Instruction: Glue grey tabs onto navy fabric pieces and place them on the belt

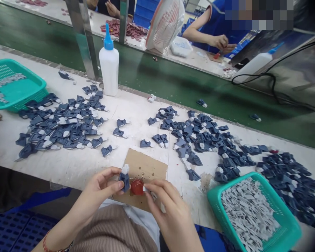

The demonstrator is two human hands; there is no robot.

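Note:
My left hand [107, 183] pinches a dark blue plastic piece [124, 182] with a pale grey tip standing upright at its top. Close by on the right, my right hand [168, 199] grips a small light grey part [145, 189] between thumb and fingers; most of it is hidden. Between the hands sits a round red object [137, 187] on a sheet of brown cardboard [147, 160]. The grey part is beside the red object's right edge; whether they touch I cannot tell. Several tiny metal bits [143, 173] lie on the cardboard.
Dark blue pieces lie in a left heap [68, 122] and a right heap [199, 129]. A green basket [212, 199] of grey parts stands at right, another green basket [34, 87] at left. A white bottle [109, 70] stands by the green belt [136, 80]. Co-workers sit across.

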